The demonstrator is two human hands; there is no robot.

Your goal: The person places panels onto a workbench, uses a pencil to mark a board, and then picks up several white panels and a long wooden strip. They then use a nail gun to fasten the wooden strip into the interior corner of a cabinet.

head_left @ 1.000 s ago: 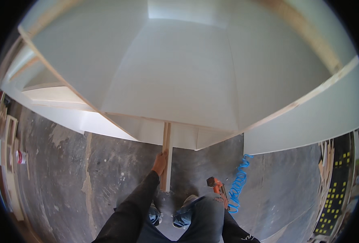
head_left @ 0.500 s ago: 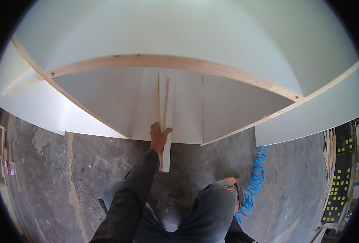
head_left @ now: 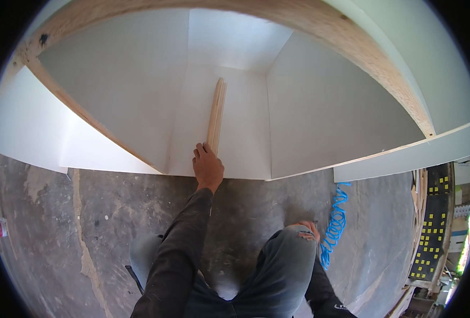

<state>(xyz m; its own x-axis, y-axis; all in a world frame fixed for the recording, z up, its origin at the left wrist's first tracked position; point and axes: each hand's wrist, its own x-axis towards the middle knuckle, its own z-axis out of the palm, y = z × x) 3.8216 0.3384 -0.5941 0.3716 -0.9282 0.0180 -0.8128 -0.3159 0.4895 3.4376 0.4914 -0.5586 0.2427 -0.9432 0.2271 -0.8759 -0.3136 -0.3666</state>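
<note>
My left hand [head_left: 208,167] has its grip closed around the near end of a narrow wooden strip [head_left: 216,114], fingers wrapped over the end just where the cabinet's bottom panel meets the floor. The strip lies flat inside the open white cabinet [head_left: 319,111], running straight away from me along the middle of its floor panel toward the back wall. My right hand [head_left: 310,229] rests on my right knee beside the torn denim; I cannot tell how its grip stands, since only part of it shows. Raw plywood edging [head_left: 351,42] frames the cabinet's opening. A coiled blue air hose [head_left: 334,222] lies on the concrete floor [head_left: 49,228] just right of my knee.
</note>
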